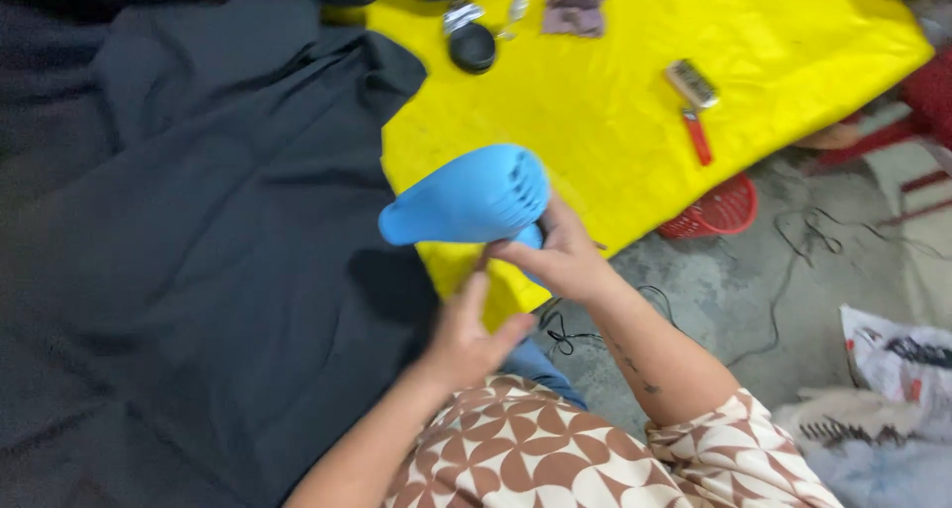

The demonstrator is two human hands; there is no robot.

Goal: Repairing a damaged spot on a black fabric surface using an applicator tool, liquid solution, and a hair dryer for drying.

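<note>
head-worn view, looking steeply down, close range

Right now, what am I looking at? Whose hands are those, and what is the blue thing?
The camera sits on a person's head and looks down, so these are that person's own bare hands. The right hand grips a blue hair dryer. The left hand is just below it, holding nothing that shows. A big dark cloth lies over a yellow sheet. On the sheet lie a brush with a red handle, a round black tin and a small rag. A red basket stands on the floor.
</note>
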